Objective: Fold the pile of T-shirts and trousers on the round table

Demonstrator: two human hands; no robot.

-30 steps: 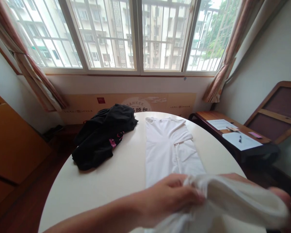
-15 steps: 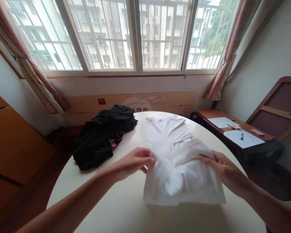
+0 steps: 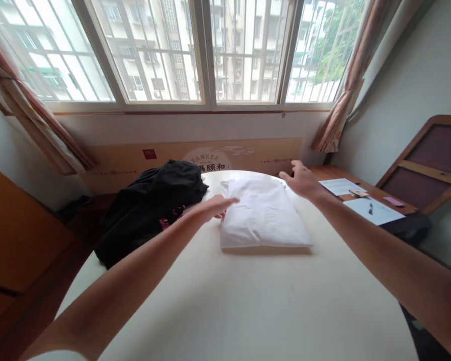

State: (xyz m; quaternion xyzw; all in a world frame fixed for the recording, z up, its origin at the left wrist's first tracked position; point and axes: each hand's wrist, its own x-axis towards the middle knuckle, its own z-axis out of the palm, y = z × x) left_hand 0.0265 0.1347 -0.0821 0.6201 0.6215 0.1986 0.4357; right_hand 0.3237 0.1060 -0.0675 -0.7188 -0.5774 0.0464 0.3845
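On the table before me, the white shirt lies in a flat fold, right of a black garment. My left hand is at its left edge; whether it pinches, I cannot tell. Farther off, my right hand hangs near the far right corner, fingers spread, gripping nothing. I seem to be settling the fold; next probably calls for evening the far edge.

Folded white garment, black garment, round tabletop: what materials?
White garment: matte, soft fabric by its fine creases; possibly cotton.
Black garment: matte fabric, rumpled in loose folds; fibre can't be told.
Tabletop: smooth, off-white, slight sheen, brighter toward the far edge; perhaps laminate or painted board.
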